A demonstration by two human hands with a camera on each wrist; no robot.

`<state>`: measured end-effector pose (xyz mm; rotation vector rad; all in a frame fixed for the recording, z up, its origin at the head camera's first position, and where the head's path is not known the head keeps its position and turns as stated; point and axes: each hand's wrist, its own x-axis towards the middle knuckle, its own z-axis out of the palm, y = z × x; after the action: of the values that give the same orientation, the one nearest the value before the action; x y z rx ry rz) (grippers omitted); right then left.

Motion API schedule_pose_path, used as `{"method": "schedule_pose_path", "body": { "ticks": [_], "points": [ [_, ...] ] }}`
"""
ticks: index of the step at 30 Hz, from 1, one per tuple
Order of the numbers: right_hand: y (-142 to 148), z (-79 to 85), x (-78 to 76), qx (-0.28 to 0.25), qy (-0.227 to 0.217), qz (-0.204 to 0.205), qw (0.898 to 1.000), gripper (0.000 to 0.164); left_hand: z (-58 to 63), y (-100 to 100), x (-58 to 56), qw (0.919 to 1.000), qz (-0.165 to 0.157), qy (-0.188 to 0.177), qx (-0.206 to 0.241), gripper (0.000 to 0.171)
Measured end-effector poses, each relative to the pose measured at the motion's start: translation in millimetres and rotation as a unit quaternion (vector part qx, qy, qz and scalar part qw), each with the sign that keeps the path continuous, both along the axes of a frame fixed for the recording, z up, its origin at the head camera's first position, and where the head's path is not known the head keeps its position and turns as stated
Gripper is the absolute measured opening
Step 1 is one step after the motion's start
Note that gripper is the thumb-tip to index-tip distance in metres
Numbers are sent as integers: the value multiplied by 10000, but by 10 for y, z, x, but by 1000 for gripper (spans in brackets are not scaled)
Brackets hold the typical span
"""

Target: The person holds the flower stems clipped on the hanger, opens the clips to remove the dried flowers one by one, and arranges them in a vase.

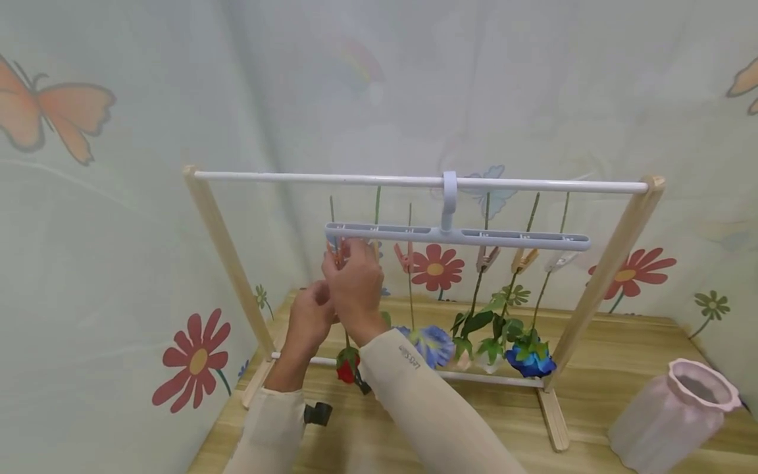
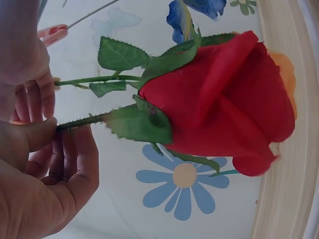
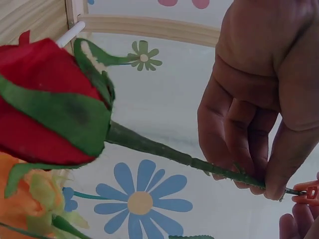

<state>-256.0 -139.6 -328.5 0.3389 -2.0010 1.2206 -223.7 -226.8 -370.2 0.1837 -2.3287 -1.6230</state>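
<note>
Here, the left hand pinches the slim green stem of a full-petalled red rose hanging head-down; just above, the right hand grips a small orange plastic clip under a pale blue-grey bar-shaped hanger, hooked over a white rail.

Left arm comes up pretty steeply, while the right arm slants in from the lower right, so the two hands end up bunched close together. Right hand is the higher one, back of it showing in the head view, fingers bent into a pinch. Left hand sits just below and to the left, wrist bare, thumb pinching against the bent fingers. Can't tell if the hands are actually touching.
</note>
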Motion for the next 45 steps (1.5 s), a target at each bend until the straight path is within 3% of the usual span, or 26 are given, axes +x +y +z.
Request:
{"method": "schedule_pose_path", "body": {
  "ticks": [11, 18, 26, 36, 45],
  "points": [
    [5, -17, 4, 112, 300, -274, 9991, 15, -46, 8, -8, 9997, 65, -13, -220, 30],
    [-1, -22, 15, 85, 264, -232, 9993, 17, -70, -14, 22, 9997, 199, -6, 174, 28],
    [13, 20, 31, 308, 351, -345, 9983, 21, -41, -33, 66, 9978, 234, 296, 552, 26],
    [61, 4, 33, 604, 518, -588, 9951, 23, -42, -58, 146, 9977, 301, 304, 523, 26],
    [208, -48, 166, 538, 850, -232, 9947, 22, -41, -83, 317, 9968, 635, 479, 74, 20]
  ]
}}
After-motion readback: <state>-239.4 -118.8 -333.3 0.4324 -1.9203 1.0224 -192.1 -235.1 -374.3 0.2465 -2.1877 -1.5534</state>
